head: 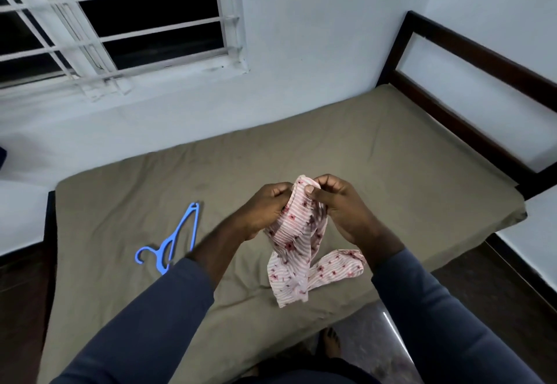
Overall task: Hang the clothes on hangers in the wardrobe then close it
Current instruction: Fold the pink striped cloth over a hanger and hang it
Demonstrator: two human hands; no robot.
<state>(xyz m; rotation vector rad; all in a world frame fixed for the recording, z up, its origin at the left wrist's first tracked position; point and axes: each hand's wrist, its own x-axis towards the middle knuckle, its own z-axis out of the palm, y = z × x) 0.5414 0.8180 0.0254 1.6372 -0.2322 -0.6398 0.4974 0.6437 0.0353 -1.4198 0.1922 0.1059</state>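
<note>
Hanger (pixel 164 260) (blue) partly hidden behind left sleeve (pixel 162 311).

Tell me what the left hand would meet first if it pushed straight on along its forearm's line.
The left hand grips the pink striped garment, so that comes first; the right hand likely sits just behind it, though depth is unclear.

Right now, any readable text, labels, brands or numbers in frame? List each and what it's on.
None readable.
The pink striped garment, gripped by the left hand and the right hand, shows only a flower print, with no tag in view.
Blue hanger: no marking can be made out.
Bed sheet, wall, window frame: no writing.
</note>
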